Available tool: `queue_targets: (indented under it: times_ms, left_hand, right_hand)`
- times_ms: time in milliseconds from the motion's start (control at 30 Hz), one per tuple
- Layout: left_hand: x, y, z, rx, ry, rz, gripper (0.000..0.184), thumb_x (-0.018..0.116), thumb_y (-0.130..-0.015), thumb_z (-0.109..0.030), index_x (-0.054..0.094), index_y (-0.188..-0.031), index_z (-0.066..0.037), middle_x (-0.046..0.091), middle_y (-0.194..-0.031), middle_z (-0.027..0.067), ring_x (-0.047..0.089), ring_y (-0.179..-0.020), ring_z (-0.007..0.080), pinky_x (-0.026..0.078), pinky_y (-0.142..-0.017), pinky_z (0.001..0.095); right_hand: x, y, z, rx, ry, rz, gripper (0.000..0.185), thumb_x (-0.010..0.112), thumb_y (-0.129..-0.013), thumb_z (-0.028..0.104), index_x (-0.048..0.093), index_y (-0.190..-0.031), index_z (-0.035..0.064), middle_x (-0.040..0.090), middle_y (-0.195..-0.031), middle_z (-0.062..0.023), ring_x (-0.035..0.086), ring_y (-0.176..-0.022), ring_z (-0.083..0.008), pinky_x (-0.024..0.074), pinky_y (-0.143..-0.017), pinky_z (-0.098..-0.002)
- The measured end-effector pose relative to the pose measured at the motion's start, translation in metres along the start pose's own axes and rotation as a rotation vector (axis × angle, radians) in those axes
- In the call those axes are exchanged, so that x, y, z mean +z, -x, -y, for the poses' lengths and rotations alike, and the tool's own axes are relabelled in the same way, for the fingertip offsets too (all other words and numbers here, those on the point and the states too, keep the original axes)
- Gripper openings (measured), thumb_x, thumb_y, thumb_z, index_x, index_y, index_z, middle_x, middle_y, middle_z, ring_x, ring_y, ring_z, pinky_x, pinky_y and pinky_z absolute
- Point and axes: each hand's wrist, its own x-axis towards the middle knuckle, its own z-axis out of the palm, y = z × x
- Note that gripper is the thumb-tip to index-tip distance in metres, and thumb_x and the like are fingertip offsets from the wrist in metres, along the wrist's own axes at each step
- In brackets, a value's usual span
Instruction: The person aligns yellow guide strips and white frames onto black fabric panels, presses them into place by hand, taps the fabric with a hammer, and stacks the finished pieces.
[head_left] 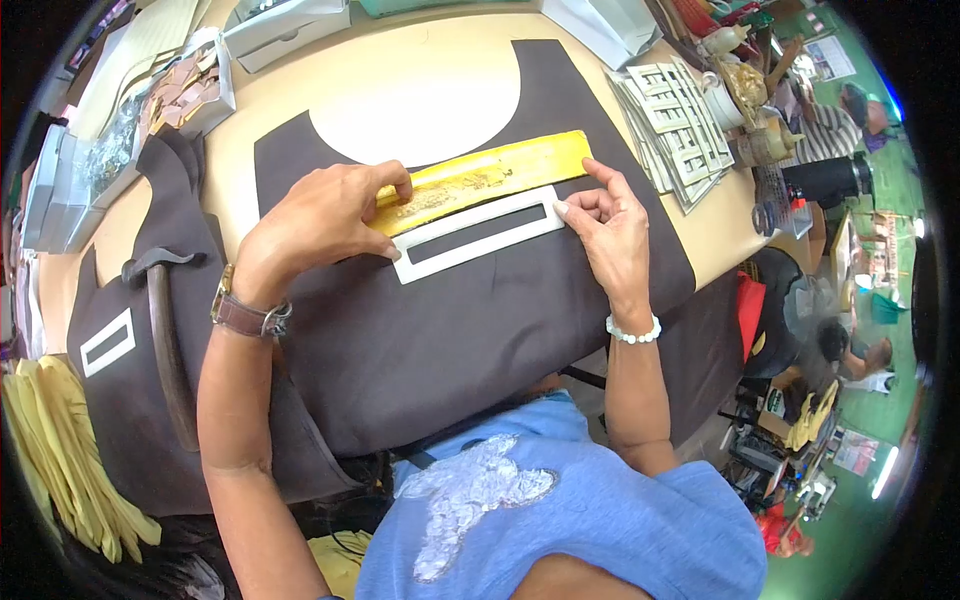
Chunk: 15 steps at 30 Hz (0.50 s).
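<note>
Dark brown sheet material (430, 330) with a curved cutout lies across the table. On it rests a yellow strip (500, 170) with scuffed brown marks. A white rectangular frame (480, 238) with a long slot lies just below the strip, nearly parallel to it. My left hand (325, 215) is bent over the left ends of both; its thumb touches the frame's corner and its index finger curls over the strip. My right hand (612, 230) has its thumb on the frame's right end, its index fingertip at the strip's right end and its other fingers curled.
A hammer (165, 340) lies on brown pieces at left, near another white frame (107, 343). Yellow gloves or strips (70, 460) hang at lower left. Boxes of scraps (185, 90) stand at upper left. Stacked slotted white pieces (675, 130) lie at right.
</note>
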Motion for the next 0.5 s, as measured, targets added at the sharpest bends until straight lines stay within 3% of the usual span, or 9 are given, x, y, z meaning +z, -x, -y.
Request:
queue_targets:
  times_ms: [500]
  left_hand:
    - [0.0004, -0.0011, -0.0015, -0.019, -0.019, 0.034, 0.048, 0.081, -0.061, -0.017, 0.057, -0.102, -0.01, 0.057, -0.069, 0.0061, 0.057, -0.065, 0.0199, 0.042, -0.058, 0.0347]
  right_hand:
    - [0.0017, -0.0019, 0.0007, -0.058, 0.057, -0.04, 0.048, 0.071, -0.072, 0.003, 0.054, -0.116, -0.0047, 0.068, -0.072, -0.008, 0.06, -0.061, -0.0095, 0.0486, -0.061, -0.0232]
